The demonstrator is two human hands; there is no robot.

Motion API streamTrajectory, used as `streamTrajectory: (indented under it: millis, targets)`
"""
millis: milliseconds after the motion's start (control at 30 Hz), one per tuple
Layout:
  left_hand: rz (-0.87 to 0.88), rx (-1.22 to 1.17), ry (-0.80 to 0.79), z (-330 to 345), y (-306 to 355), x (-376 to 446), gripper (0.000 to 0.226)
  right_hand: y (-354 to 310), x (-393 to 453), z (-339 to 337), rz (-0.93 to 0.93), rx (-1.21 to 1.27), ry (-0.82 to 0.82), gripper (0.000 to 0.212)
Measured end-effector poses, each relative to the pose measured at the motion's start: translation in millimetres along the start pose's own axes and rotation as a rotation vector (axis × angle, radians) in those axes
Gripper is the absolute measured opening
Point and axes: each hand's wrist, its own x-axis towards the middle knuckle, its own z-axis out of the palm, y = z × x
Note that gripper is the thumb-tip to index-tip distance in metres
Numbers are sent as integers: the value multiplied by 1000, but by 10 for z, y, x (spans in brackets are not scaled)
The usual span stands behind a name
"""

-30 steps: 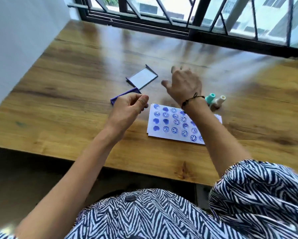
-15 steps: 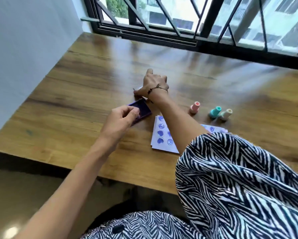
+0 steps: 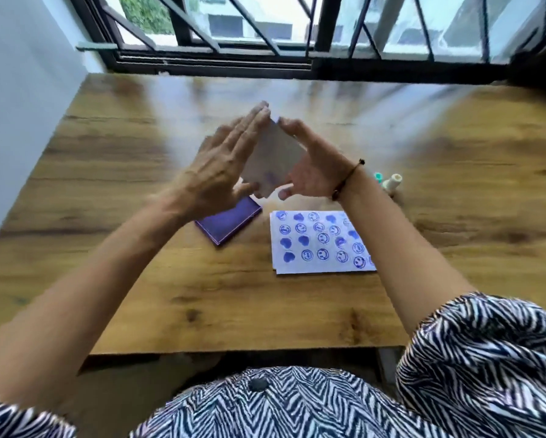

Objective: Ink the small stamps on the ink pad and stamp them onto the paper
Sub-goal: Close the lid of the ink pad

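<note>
Lid lifted off the table since half a second ago, both hands now raised.
The open purple rectangular ink pad (image 3: pixel 228 223) lies mid-table, left of the blue-stamped white paper (image 3: pixel 320 243); left hand (image 3: pixel 221 172) and right hand (image 3: pixel 309 165) pinch the pale flat lid (image 3: pixel 273 156) between flat fingers. Closing calls for squaring its edges first.

**Both hands raised, palms turned inward**

We hold both forearms stretched forward and lifted, bare to the elbows. Our left hand (image 3: pixel 224 165) has its fingers straight and pressed together, angled up and to the right. Our right hand (image 3: pixel 312 165) mirrors it, fingers leaning left, a dark cord round the wrist. The fingertips nearly meet at the top, gripping a flat pale piece between them.
</note>
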Motion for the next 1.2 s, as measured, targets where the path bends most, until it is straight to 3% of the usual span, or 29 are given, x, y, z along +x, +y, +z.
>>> streamTrajectory:
  millis: [200, 300, 400, 533, 633, 700, 800, 867, 967, 1033, 1133, 1200]
  targets:
    - [204, 26, -104, -68, -68, 173, 116, 237, -79, -20, -41, 359, -136, 58]
    - [287, 78, -114, -75, -89, 211, 121, 315, -50, 15, -60, 446, -131, 68]
    - [322, 90, -104, -77, -118, 205, 120, 377, 2, 70, -79, 452, -30, 80]
    - [310, 70, -29, -110, -122, 204, 113, 349, -12, 111, -79, 431, 160, 77]
    - [247, 103, -66, -123, -232, 158, 115, 184, -157, 192, -42, 137, 619, 57]
    - [228, 166, -121, -110, -317, 82, 113, 149, -272, 299, -85, -236, 807, 49]
    - [241, 223, -199, -82, -356, 1, 103, 237, -353, 626, 0, -979, 685, 83]
    - [251, 210, -256, -70, -328, -24, 98, 329, -354, 862, 43, -1224, 684, 95]
    - [284, 196, -305, -32, -309, -45, 94, 424, -315, 1046, 83, -1346, 794, 92]
    - [271, 166, -328, 9, -360, -88, 101, 491, -287, 1119, 69, -1294, 862, 90]
    - [75, 33, -391, 32, -522, -308, 129, 561, -245, 1167, 43, -1125, 998, 88]
    - [-58, -18, -380, 121, -603, -545, 134, 644, -209, 1196, 67, -1112, 998, 82]
